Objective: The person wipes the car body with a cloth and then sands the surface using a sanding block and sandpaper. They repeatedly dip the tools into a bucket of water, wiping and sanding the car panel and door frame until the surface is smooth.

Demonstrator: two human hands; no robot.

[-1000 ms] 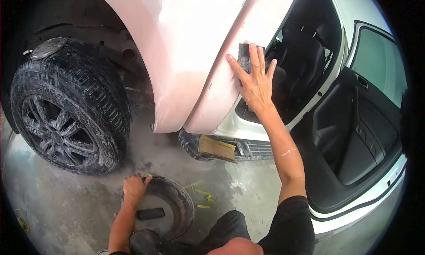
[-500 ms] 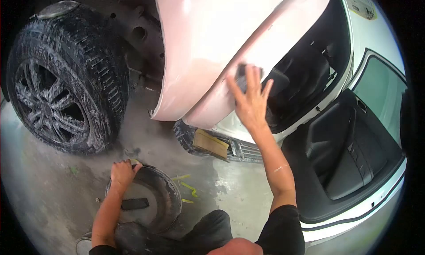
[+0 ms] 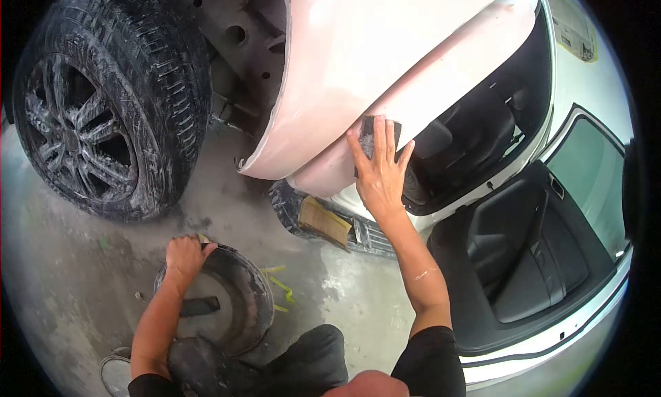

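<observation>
My right hand [image 3: 382, 170] lies with spread fingers over a dark sanding block [image 3: 368, 139], pressing it against the pinkish-white car body panel [image 3: 427, 87] beside the door opening. My left hand [image 3: 186, 258] is closed over the rim of a round black tub [image 3: 260, 290] on the floor; a small yellowish piece shows by its fingers. Inside the tub, in cloudy water, lies a dark block [image 3: 200, 306].
A dusty wheel [image 3: 110, 115] stands at the left. An open car door [image 3: 530, 252] fills the right side. Cardboard [image 3: 323, 223] rests on the side step, and yellow tape strips [image 3: 282, 289] lie on the floor. A round can [image 3: 116, 371] sits at the lower left.
My right hand and the block have moved down along the panel. My left hand stays on the tub rim. The whole view has shifted slightly.
</observation>
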